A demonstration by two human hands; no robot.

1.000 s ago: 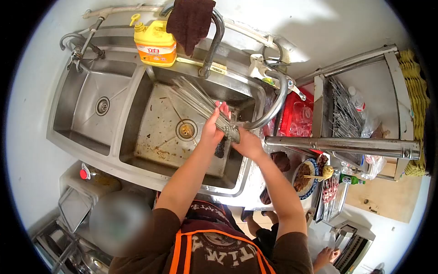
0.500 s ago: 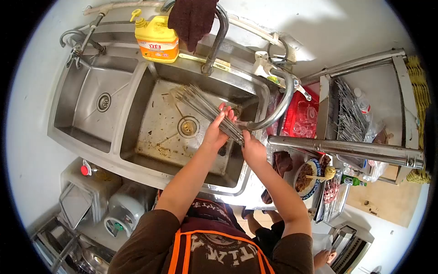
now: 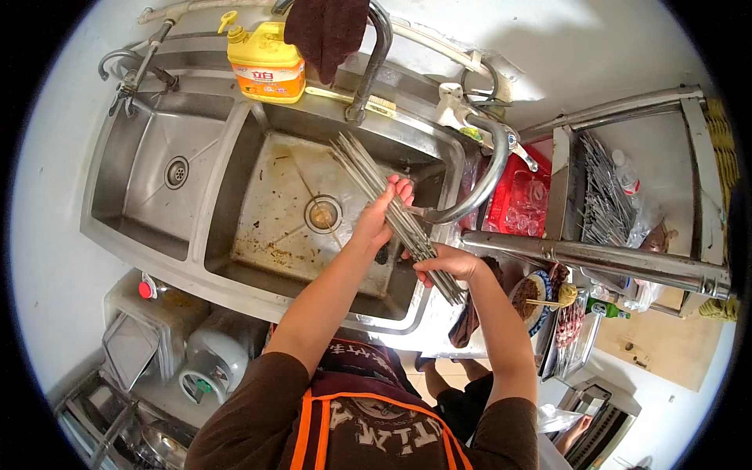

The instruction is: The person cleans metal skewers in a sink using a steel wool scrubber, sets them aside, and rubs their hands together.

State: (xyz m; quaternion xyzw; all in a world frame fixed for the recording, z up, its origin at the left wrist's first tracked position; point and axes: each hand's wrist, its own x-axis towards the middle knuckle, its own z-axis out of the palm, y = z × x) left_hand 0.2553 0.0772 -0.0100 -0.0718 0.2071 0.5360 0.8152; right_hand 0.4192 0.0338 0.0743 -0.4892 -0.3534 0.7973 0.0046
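A bundle of metal skewers (image 3: 404, 225) slants across the right part of the large sink basin (image 3: 274, 184). My left hand (image 3: 381, 213) is closed round its middle, with the thumb on the near side and the fingertips showing beyond. Nearer the lower right end, my right hand (image 3: 448, 263) grips the same bundle, and the skewer ends stick out past it. Below the hands, the basin floor has brown food bits around the drain (image 3: 323, 214). A curved faucet (image 3: 478, 200) reaches in from the right, close to the skewers.
A yellow detergent jug (image 3: 266, 66), a brush (image 3: 352, 99) and a dark cloth (image 3: 327, 35) are along the back. To the right, a rack (image 3: 560, 184) holds more skewers (image 3: 605, 196), beside a red basket (image 3: 517, 202) and a plate of food (image 3: 529, 305). Another person's hand (image 3: 578, 427) shows lower right.
The skewer bundle has shifted down and right and tilts more steeply. My right hand has moved down and right along with it, and more skewer ends now extend past it.
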